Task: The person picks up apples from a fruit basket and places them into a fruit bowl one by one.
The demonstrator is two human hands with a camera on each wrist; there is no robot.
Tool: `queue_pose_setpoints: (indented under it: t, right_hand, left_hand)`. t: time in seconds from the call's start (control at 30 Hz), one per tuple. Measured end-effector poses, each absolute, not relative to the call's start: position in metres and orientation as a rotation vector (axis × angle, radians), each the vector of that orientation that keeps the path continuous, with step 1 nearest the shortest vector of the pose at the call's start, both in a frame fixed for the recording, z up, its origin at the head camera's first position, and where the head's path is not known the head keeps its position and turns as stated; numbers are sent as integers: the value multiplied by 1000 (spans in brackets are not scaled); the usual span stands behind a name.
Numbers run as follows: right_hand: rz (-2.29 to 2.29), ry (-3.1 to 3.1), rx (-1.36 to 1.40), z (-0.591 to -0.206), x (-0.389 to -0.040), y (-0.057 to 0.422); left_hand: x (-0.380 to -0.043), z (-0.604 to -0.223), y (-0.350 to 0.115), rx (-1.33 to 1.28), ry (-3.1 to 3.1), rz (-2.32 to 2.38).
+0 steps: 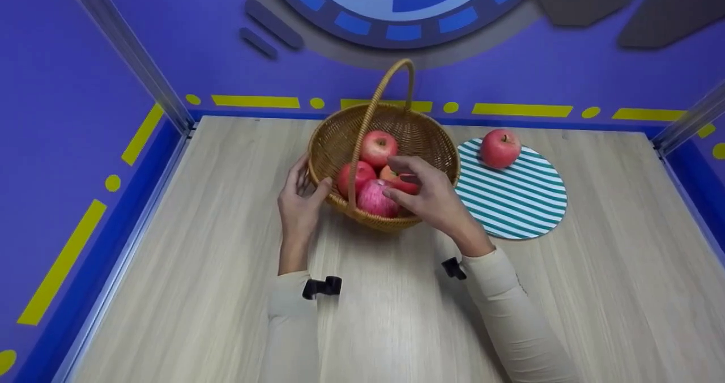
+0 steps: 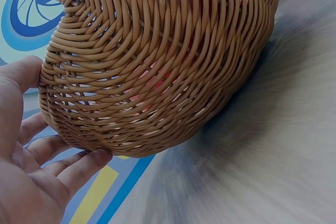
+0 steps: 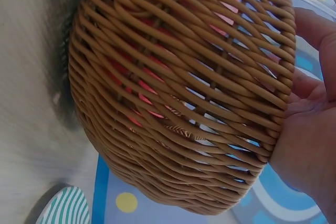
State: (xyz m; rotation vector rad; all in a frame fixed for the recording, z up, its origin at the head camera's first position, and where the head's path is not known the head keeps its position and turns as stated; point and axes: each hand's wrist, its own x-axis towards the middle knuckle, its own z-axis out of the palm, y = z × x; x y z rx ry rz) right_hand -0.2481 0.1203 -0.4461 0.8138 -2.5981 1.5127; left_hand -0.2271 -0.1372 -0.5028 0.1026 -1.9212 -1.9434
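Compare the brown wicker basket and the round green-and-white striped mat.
The brown wicker basket is deep, with an arched handle; the round green-and-white striped mat is flat, without one.
The basket holds several reddish apples; the mat bears a single red apple.
The person's left hand holds the basket; no hand touches the mat.
Shared: both have rounded outlines and bear apples.

the basket (image 1: 328, 139) holds what seem to be four apples (image 1: 379, 148), left of a mat (image 1: 510, 207) bearing another apple (image 1: 500, 148).
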Motion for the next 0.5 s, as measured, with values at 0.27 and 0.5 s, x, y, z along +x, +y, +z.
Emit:
queue_pose_setpoints:
  t: [0.27, 0.5]
  right_hand:
    - [1484, -2661, 831, -449, -251, 122]
    - [1394, -2800, 850, -452, -251, 121]
  left_hand:
    - [-226, -501, -137, 83, -1958, -1921]
    - [-225, -502, -135, 42, -1957, -1915]
